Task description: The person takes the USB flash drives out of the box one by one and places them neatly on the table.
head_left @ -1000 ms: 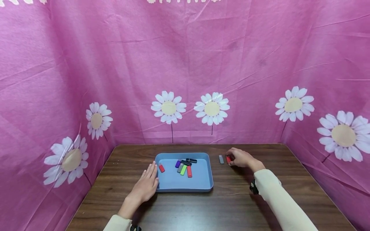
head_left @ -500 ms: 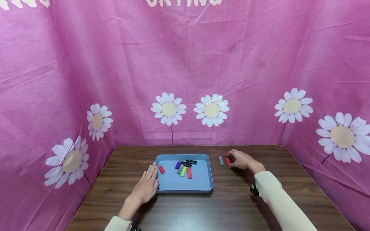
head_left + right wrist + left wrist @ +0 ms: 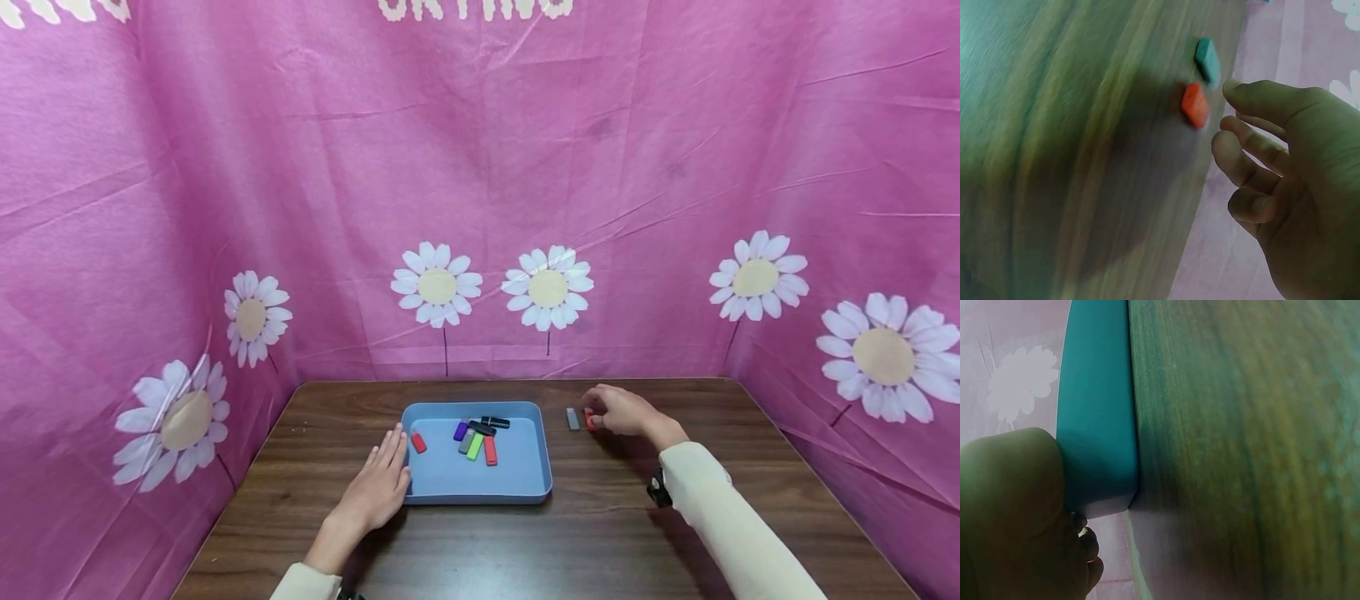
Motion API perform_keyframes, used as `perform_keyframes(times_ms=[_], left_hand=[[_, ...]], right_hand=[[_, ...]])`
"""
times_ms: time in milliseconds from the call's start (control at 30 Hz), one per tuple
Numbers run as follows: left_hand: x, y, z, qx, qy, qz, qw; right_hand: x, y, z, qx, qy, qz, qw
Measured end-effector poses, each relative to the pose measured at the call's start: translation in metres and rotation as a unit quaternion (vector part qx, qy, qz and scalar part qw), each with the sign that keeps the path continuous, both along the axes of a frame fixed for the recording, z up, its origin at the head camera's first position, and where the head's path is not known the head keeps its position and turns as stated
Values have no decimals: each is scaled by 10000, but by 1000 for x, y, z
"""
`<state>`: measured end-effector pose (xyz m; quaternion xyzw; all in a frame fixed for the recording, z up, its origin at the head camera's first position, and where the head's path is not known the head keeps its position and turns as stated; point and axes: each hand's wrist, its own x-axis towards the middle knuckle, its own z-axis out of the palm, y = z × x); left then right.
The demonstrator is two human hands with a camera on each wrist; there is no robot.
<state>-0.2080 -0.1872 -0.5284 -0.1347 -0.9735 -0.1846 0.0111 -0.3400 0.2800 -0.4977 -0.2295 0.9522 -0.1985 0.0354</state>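
Note:
In the head view my right hand (image 3: 626, 412) is just right of a small red stick (image 3: 589, 419), shaped like a USB flash drive, on the table. The right wrist view shows its loosely bent fingers holding nothing, a gap from the red stick (image 3: 1195, 105). Beside that lies a grey stick (image 3: 572, 419) of similar shape, greenish in the wrist view. My left hand (image 3: 377, 483) rests with straight fingers along the left wall of a blue tray (image 3: 480, 498). In the tray lie a red stick (image 3: 418, 442) near that wall and a cluster with purple, grey, green (image 3: 475, 447), red and black sticks.
The brown wooden table (image 3: 495, 550) carries the tray at its middle, with the two loose sticks right of it. A pink curtain (image 3: 480, 167) with printed daisies surrounds the table's back and sides.
The right hand's fingers have come off the red stick, which now lies beside the grey one. My left hand has stayed at the tray, and the tray's contents look the same.

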Motion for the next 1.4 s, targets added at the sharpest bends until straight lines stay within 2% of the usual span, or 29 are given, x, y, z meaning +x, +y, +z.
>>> perform_keyframes(times_ms=[200, 333, 567, 733, 1000, 1200, 1400], left_hand=[[0, 0, 1, -16, -8, 3, 10000], [1, 0, 1, 99, 12, -22, 9999], [1, -2, -5, 378, 286, -113, 9988], [0, -3, -8, 182, 310, -70, 9993], [3, 0, 4, 157, 108, -42, 9998], [3, 1, 5, 15, 54, -4, 10000], [4, 1, 7, 84, 25, -15, 10000]], right_hand=[[0, -18, 9, -84, -169, -7, 9998], [1, -28, 15, 93, 103, 77, 9999], [5, -46, 27, 211, 436, 364, 9982], [6, -62, 34, 317, 692, 621, 9952], [12, -89, 46, 405, 964, 978, 9897], [13, -108, 51, 591, 1016, 1107, 9869], [13, -125, 55, 675, 1061, 1283, 9837]])
